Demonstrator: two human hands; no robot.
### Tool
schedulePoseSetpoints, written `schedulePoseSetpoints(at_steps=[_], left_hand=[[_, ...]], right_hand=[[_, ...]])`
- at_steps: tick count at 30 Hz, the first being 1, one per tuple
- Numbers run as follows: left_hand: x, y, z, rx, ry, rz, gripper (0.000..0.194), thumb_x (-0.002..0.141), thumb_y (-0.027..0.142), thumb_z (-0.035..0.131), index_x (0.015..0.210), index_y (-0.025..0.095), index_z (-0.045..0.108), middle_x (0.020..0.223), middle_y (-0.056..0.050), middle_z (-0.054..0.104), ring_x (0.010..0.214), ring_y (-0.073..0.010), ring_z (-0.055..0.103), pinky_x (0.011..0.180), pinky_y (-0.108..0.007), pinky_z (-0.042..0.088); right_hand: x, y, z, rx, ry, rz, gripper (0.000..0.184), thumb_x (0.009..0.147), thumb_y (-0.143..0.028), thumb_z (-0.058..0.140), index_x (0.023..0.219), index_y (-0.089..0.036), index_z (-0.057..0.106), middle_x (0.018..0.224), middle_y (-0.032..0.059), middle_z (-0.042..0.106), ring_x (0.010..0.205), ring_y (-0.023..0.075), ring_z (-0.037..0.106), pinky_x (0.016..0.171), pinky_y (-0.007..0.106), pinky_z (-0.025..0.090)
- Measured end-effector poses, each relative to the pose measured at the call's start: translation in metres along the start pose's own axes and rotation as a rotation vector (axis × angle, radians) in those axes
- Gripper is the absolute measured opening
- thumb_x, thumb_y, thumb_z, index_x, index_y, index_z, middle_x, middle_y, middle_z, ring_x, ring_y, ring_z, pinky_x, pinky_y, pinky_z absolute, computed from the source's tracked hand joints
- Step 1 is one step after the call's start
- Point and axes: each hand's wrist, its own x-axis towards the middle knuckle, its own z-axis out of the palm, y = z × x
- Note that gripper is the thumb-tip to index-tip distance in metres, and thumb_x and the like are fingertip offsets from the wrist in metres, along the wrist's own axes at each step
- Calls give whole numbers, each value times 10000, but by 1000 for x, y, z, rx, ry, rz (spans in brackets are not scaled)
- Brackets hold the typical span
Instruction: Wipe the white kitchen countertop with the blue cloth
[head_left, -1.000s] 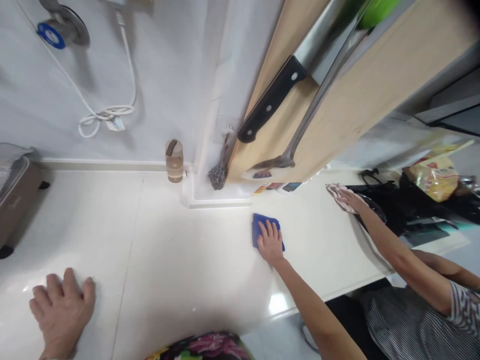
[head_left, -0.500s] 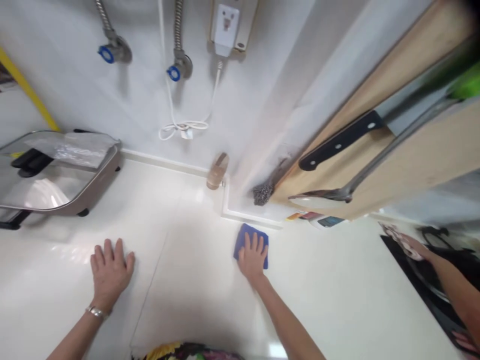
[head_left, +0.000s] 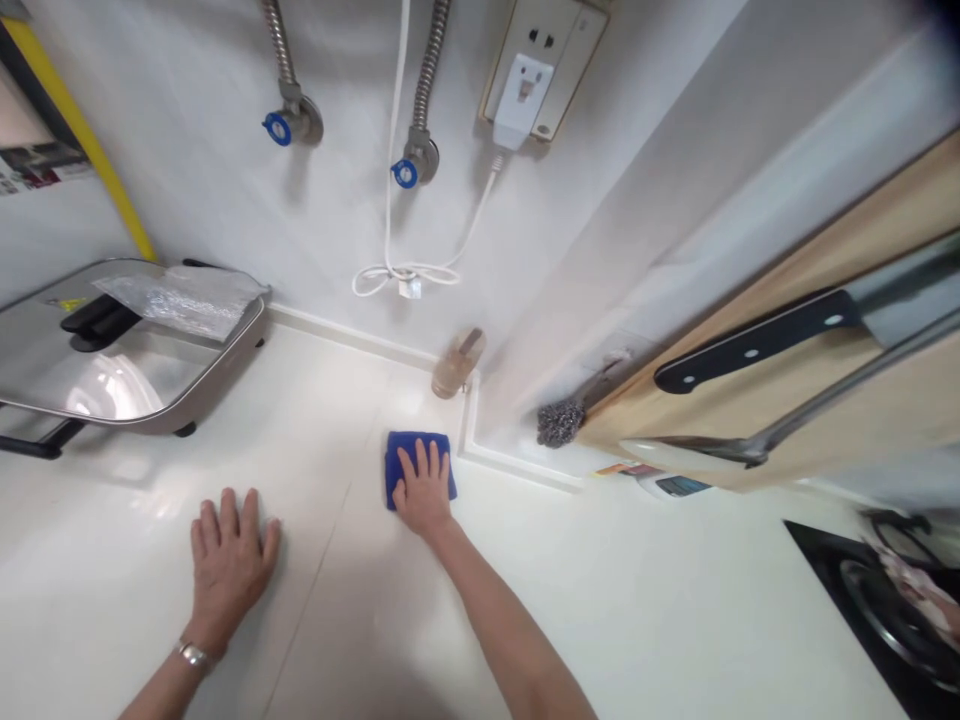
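My right hand (head_left: 424, 495) holds a folded blue cloth (head_left: 399, 447) down against the white countertop (head_left: 360, 580), its fingers spread over the top. The cloth lies just left of the wall's corner. Off to the left, my left hand (head_left: 231, 560) rests flat on the counter with its fingers apart and nothing in it. A metal bracelet (head_left: 193, 655) circles that wrist. Beyond the cloth, a brownish translucent object (head_left: 456, 366) stands against the wall base; its kind is unclear.
A lidded electric pan (head_left: 187, 400) stands at the left. Valves (head_left: 409, 172) and a plugged-in cord (head_left: 480, 215) are on the wall. At the right are a wooden board (head_left: 720, 400), a knife (head_left: 757, 342), a metal-handled utensil (head_left: 817, 400), a scourer (head_left: 561, 423) and a black stove (head_left: 847, 590) with a pale cloth (head_left: 919, 595).
My right hand has slid the blue cloth leftward across the counter, from in front of the wall's corner to its left. My left hand stays flat. The view has shifted, and another person's arm has left it.
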Motion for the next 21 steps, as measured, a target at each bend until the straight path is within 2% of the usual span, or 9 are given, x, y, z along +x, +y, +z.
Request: schedulePoseSetpoints(at_steps=[9,16,18,21], left_hand=[[0,-2,0,-11,6,28,662,993,362,377,1591,127,218,1674,-195,98,1539,-411,12,1210,-671,158],[0,-4,0,-12,-12,-7,690,976,367,371,1610,197,155,1673,-173,147,1544,-389,24,1203,-688,186],[1,-4,0,-17,-17,-28,702,963,366,384,1609,206,159,1662,-177,191,1544,-388,35,1192,-698,205],[1,-7,1,-24,-17,-49,689,946,370,397,1590,179,244,1638,-193,257,1542,-400,56,1181,-704,224]], right_hand=[[58,22,0,-29,52,192,635,963,-406,385,1573,-262,279,1668,110,208,1523,392,152,1196,629,148],[92,25,6,3,44,278,646,961,-378,366,1582,-245,248,1668,135,190,1521,411,123,1171,684,131],[98,28,4,12,33,277,644,961,-372,365,1581,-241,249,1666,142,194,1521,409,127,1171,692,119],[98,30,0,20,38,250,637,966,-365,360,1579,-229,254,1664,149,197,1522,401,143,1174,697,108]])
